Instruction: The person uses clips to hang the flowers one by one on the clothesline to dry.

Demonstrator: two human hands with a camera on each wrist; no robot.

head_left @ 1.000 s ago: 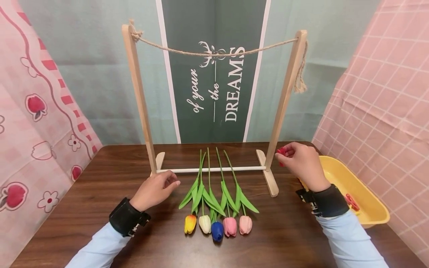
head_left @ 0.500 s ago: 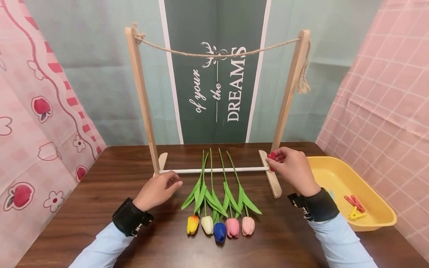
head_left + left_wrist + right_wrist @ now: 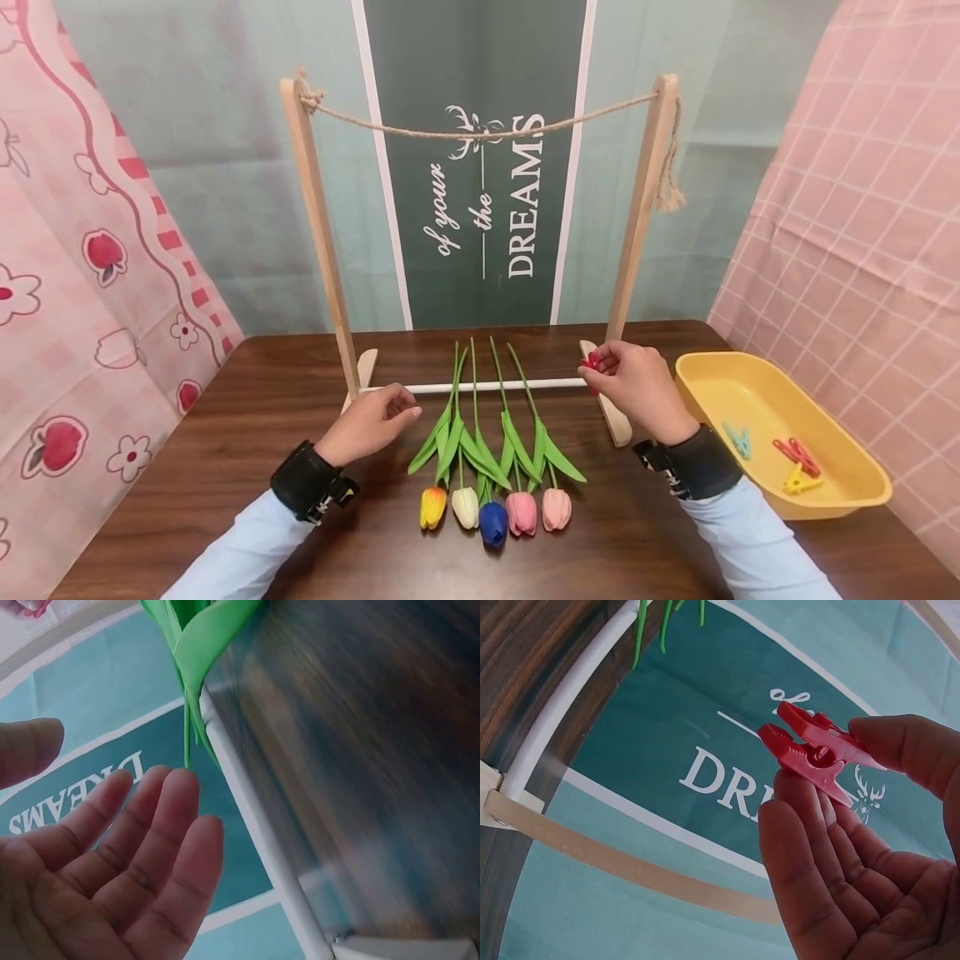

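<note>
My right hand (image 3: 637, 390) pinches a red clothespin (image 3: 817, 754) between thumb and fingers, near the foot of the frame's right post. In the right wrist view the clothespin's toothed tips point away from the hand. My left hand (image 3: 371, 423) holds nothing; its fingers (image 3: 135, 862) are relaxed, near the left end of the white bar (image 3: 420, 388). Between the hands lie artificial tulips with green stems across the bar: yellow-orange (image 3: 432, 508), white (image 3: 465, 507), blue (image 3: 492, 523), pink (image 3: 521, 513) and pale pink (image 3: 557, 509).
A wooden frame (image 3: 322, 233) stands behind the tulips, with a sagging rope (image 3: 420, 133) strung between its posts. At the right a yellow basin (image 3: 738, 392) holds a teal clothespin (image 3: 738, 440), a yellow clothespin (image 3: 800, 479) and red clothespins (image 3: 797, 455). Cloth hangs around the table.
My right hand has moved left from beside the basin, carrying the red clothespin, and slightly nearer the tulips. My left hand stays about where it was. The tulips have not moved on the table.
</note>
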